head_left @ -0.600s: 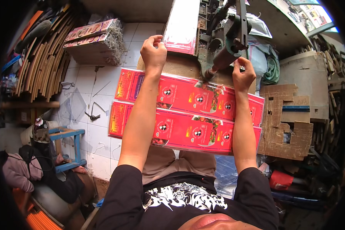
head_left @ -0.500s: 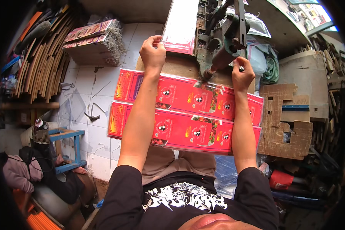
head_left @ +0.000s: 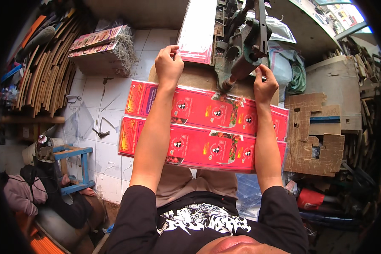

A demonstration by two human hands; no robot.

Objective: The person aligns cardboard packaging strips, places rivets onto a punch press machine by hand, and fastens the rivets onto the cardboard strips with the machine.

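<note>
My left hand (head_left: 169,67) is closed in a pinch beside the lower left corner of a stack of white sheets with red borders (head_left: 197,38). What it grips, if anything, I cannot make out. Close to the thick cylinder of a dark green metal press (head_left: 245,67), the thumb and forefinger of my right hand (head_left: 265,86) also meet in a pinch; its contents are too small to tell. Beneath my forearms lie two long red printed sheets, a far one (head_left: 194,106) and a near one (head_left: 192,146), side by side with clear edges. My arms cover parts of both.
A brown board (head_left: 203,76) lies under the press. Cut cardboard (head_left: 302,139) sits to the right, near plastic bags (head_left: 281,67). At left are stacked boards (head_left: 46,72), a box of printed strips (head_left: 99,65), a blue stool frame (head_left: 84,165) and another person's foot (head_left: 88,191).
The whole view has shifted slightly. My right hand sits a little farther left, its fingers still pinched; the left hand keeps its place by the white stack.
</note>
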